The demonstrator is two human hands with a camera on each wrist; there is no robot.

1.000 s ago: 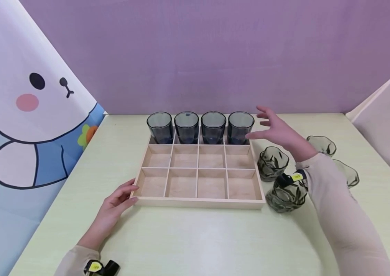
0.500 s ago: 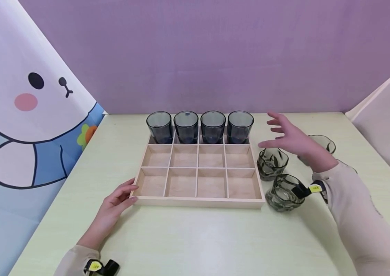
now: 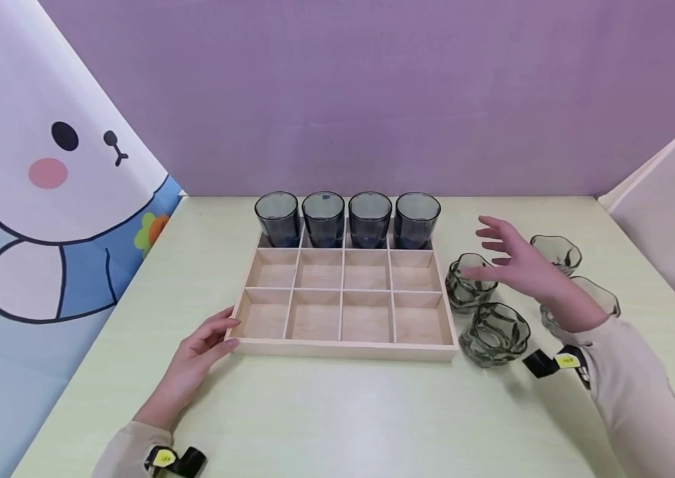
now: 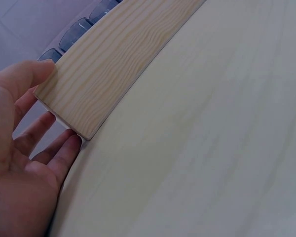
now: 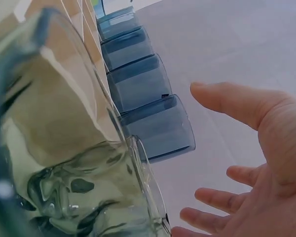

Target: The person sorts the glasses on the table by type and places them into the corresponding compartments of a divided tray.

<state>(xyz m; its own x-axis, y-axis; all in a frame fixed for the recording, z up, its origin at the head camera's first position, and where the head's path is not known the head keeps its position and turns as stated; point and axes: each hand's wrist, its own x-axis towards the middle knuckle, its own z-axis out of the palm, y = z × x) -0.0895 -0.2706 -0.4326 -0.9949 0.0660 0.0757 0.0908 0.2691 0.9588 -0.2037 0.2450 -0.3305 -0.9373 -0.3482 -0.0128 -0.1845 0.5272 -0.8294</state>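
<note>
A wooden compartment tray (image 3: 346,350) lies on the table, with several dark blue-grey glass tumblers (image 3: 370,222) standing in its back row. The middle and front rows hold nothing. My left hand (image 3: 196,355) holds the tray's front left corner, the thumb at the front face and fingers along the left side. In the air right of the tray, my right hand (image 3: 519,265) has spread fingers and nothing in them. Its thumb overlaps a wavy greenish glass bowl (image 3: 462,292) in the head view. Closer to me is another such wavy glass (image 3: 494,335).
Two more wavy glasses, a back one (image 3: 556,252) and a front one (image 3: 602,299), stand farther right, the front one partly behind the right wrist. A purple backdrop (image 3: 337,99) rises behind the table's far edge.
My right hand has drawn back from the rightmost tumbler, moving right and toward me, its fingers still spread. The left hand and tray have stayed in place.
</note>
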